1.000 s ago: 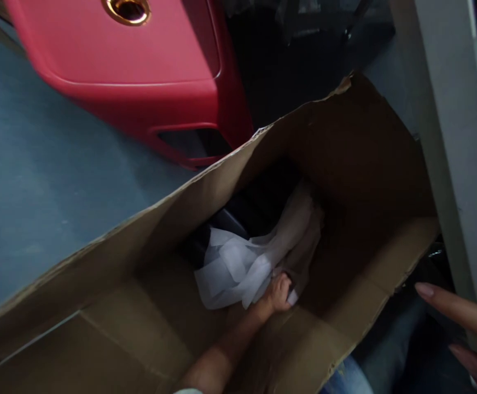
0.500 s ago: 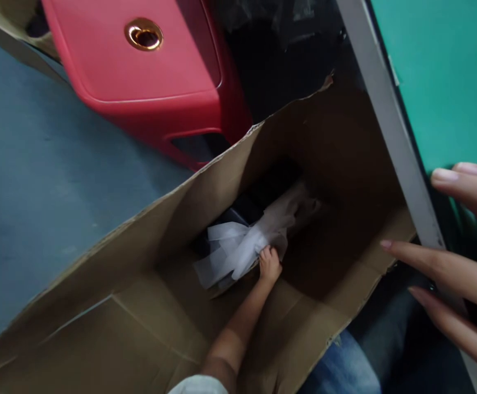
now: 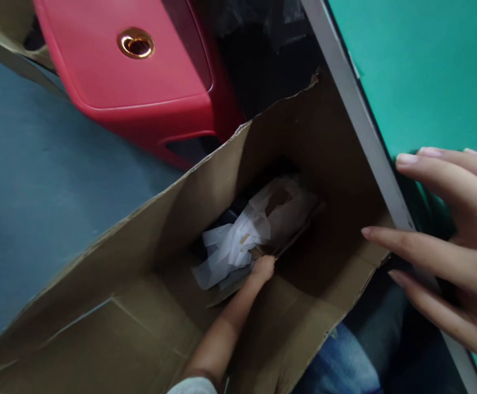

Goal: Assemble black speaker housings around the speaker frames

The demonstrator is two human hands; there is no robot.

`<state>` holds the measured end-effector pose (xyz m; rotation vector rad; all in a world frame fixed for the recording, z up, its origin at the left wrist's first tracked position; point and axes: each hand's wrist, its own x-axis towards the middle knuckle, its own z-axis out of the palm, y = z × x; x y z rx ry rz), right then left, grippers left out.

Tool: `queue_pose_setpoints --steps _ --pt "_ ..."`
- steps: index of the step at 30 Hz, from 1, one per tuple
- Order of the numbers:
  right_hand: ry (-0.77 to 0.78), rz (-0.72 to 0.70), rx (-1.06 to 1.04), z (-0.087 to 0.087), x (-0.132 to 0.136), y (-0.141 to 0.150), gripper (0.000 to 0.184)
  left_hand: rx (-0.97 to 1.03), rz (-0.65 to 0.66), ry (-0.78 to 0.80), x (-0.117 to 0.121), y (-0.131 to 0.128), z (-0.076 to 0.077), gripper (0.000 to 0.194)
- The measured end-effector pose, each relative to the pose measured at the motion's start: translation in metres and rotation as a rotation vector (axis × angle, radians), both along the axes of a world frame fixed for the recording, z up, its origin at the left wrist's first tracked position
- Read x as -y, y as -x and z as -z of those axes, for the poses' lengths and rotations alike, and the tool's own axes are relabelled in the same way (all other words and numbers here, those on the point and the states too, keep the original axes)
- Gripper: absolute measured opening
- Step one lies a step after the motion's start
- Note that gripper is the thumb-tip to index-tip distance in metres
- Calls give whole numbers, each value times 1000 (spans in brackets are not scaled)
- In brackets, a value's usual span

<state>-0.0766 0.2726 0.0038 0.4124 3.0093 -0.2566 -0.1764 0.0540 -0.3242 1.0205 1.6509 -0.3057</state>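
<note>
My left hand reaches deep into a tall cardboard box. Its fingers are closed at the edge of a thin brown cardboard sheet, partly hidden by the hand and forearm. Crumpled white tissue-like paper lies over the sheet and beside the hand, with small brown scraps among it. Something dark shows behind the paper, too dim to name. At the right, my right hand is open with fingers spread, over the edge of a green-topped table. It holds nothing that I can see.
A red plastic stool with a gold-rimmed hole stands beyond the box. Another cardboard box is at the upper left on the blue-grey floor. The table's metal edge overhangs the box's right end. Denim-clad legs are close below.
The view has shifted, bringing more green tabletop into sight. My left hand has moved along the paper to the sheet's edge, and the paper has been shifted. My right hand stays spread.
</note>
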Motion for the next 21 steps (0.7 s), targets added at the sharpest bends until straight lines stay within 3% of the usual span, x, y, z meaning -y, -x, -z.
queue_pose_setpoints --steps 3,6,8,10,12,13,15,19,21 --pt "0 -10 0 -1 1 1 36 42 102 -41 -13 30 -47 17" --pt "-3 -13 0 -2 0 1 35 -58 119 -75 -24 84 -105 12" --pt "2 -12 -9 -1 0 1 34 -206 93 -95 -28 114 -144 17" --pt "8 -19 -23 0 1 1 31 -449 41 -108 -29 128 -175 18" --pt "6 -21 -33 0 1 1 29 -651 -31 -169 -31 127 -189 24" --pt "4 -21 -35 0 1 1 28 -716 -65 -200 -33 123 -187 29" --pt "0 -22 -36 0 1 1 26 -757 -111 -221 -39 114 -167 36" --pt "2 -23 -28 0 0 1 25 -620 -83 -205 -56 109 -94 41" --pt "-1 -21 -18 0 -1 1 27 -556 -53 -180 -61 109 -64 41"
